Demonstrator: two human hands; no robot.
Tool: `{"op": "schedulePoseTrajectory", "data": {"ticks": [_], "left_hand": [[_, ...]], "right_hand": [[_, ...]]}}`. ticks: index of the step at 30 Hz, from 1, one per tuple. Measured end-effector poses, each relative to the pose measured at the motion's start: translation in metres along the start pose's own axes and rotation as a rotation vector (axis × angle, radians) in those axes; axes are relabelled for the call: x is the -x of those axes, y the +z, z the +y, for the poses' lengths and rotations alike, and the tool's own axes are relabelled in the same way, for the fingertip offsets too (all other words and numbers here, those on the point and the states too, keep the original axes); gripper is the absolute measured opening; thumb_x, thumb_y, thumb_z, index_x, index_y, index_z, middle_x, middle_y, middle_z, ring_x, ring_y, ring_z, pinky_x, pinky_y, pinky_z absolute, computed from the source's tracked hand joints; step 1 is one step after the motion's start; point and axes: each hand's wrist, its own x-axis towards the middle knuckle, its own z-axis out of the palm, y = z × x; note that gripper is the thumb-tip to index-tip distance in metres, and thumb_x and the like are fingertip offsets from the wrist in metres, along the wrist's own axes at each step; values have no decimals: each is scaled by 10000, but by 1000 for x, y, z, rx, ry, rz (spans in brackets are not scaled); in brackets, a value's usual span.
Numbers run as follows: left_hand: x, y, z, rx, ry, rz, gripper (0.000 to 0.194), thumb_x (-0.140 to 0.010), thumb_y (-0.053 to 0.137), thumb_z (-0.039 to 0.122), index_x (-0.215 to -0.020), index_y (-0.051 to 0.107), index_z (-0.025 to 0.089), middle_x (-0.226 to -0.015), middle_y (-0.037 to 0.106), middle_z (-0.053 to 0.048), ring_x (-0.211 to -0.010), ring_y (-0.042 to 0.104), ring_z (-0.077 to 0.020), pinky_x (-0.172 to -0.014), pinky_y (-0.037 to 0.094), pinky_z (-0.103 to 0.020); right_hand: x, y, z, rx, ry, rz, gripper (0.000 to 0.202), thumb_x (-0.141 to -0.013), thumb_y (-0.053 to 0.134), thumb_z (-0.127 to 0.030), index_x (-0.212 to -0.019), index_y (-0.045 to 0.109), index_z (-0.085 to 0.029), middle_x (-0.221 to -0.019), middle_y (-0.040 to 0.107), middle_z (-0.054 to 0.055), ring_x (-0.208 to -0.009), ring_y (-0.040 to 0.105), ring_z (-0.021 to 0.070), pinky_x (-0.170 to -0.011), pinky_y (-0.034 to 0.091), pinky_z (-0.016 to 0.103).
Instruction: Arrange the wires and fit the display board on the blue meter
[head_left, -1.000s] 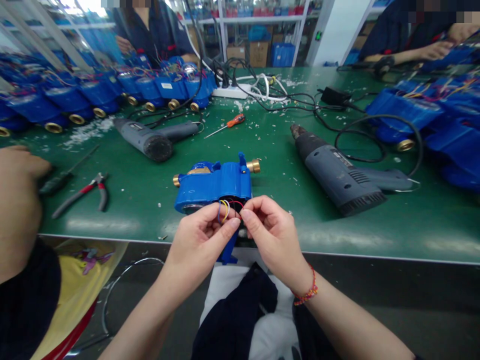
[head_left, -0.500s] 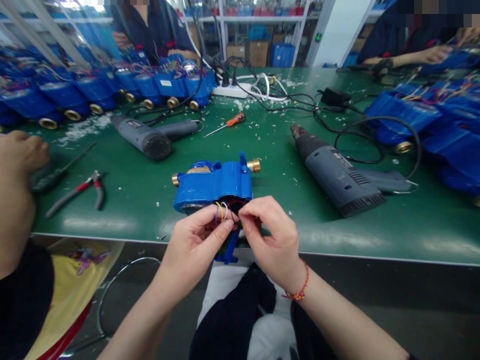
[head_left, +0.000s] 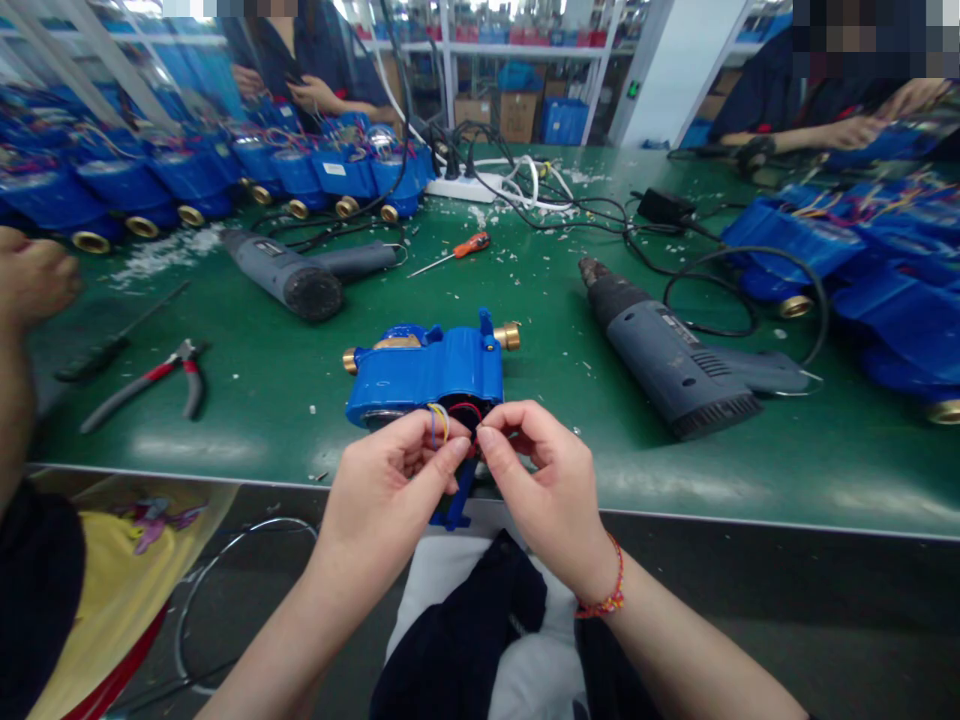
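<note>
A blue water meter [head_left: 427, 378] with brass threaded ends lies near the table's front edge, its dark opening facing me. Yellow, white and blue wires [head_left: 439, 422] loop out over the fingers of my left hand [head_left: 394, 480], which is closed in a pinch on them. Close beside it, my right hand [head_left: 551, 485] pinches at the thin red wire [head_left: 471, 408] by the opening; the exact tip is hidden by the fingers. A blue flap [head_left: 457, 510] hangs below the hands, past the table edge.
Heat guns lie left [head_left: 300, 280] and right [head_left: 675, 370] on the green table [head_left: 517, 290]. A screwdriver [head_left: 469, 245], pliers [head_left: 187, 375] and a power strip [head_left: 465, 188] are around. More blue meters [head_left: 120, 190] stand along the left. Co-workers' hands [head_left: 37, 275] are at the left and back.
My fingertips have shifted slightly at the wires, and the red wire shows more clearly in the opening. The co-worker's hand at the left has moved a little leftward. The meter stays in place.
</note>
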Motion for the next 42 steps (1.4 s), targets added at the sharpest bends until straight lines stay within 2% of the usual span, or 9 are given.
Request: {"op": "schedulePoseTrajectory", "data": {"ticks": [3, 8, 13, 19, 21, 28, 33, 38, 42], "left_hand": [[-2, -2, 4, -27, 5, -28, 116, -830, 643, 240, -799, 729, 168, -551, 607, 41, -479, 582, -83, -453, 438, -132], [-4, -7, 7, -46, 29, -63, 144, -849, 610, 213, -816, 743, 170, -531, 608, 39, -463, 563, -80, -446, 428, -132], [-3, -4, 8, 9, 12, -68, 106, -817, 669, 243, -788, 747, 178, -559, 636, 38, -463, 555, -74, -437, 418, -129], [0, 5, 2, -95, 98, 25, 69, -801, 688, 219, -764, 737, 188, -667, 671, 29, -539, 556, -81, -510, 426, -164], [-1, 6, 0, -110, 105, 26, 99, -827, 664, 231, -750, 701, 181, -663, 647, 34, -529, 528, -77, -501, 410, -169], [1, 5, -4, 31, 45, -7, 159, -911, 608, 288, -788, 584, 190, -702, 581, 48, -544, 492, -63, -484, 370, -161], [2, 4, -4, 62, 21, 19, 157, -929, 592, 292, -808, 550, 200, -650, 563, 64, -475, 433, -55, -439, 341, -148], [2, 4, -3, 127, -23, 19, 161, -923, 609, 297, -817, 548, 193, -635, 595, 54, -454, 464, -52, -438, 376, -128], [2, 5, -2, 185, -16, 38, 131, -900, 627, 246, -804, 569, 179, -640, 614, 44, -451, 475, -43, -445, 387, -116]], "right_hand": [[1, 1, 3, -299, 246, 5, 116, -919, 598, -261, -824, 591, -194, -746, 649, -11, -680, 626, 106, -648, 531, 221], [-2, 2, 4, -496, 346, 8, 149, -882, 651, -293, -794, 591, -189, -678, 669, -17, -598, 628, 92, -631, 557, 210], [0, 2, 2, -498, 330, 27, 123, -881, 654, -268, -802, 598, -192, -684, 661, -32, -618, 631, 82, -647, 545, 192], [4, -2, 0, -38, 43, 61, 88, -908, 612, -197, -820, 622, -204, -760, 631, -27, -697, 590, 98, -673, 495, 219], [3, -2, 1, 23, 24, 66, 101, -917, 596, -196, -817, 608, -201, -771, 616, -23, -708, 576, 103, -679, 482, 227], [4, 4, 3, -270, 203, 29, 99, -945, 558, -253, -860, 567, -204, -818, 645, -3, -751, 616, 115, -691, 516, 238], [1, 5, 2, -465, 273, 56, 149, -946, 571, -288, -835, 521, -201, -757, 699, -5, -660, 646, 93, -655, 551, 216], [-1, 2, 5, -506, 323, 57, 162, -924, 608, -323, -839, 552, -196, -739, 712, -5, -641, 654, 96, -637, 554, 215], [1, -2, 7, -428, 286, -12, 193, -931, 593, -340, -832, 651, -186, -742, 702, 4, -682, 654, 108, -662, 554, 231]]}}
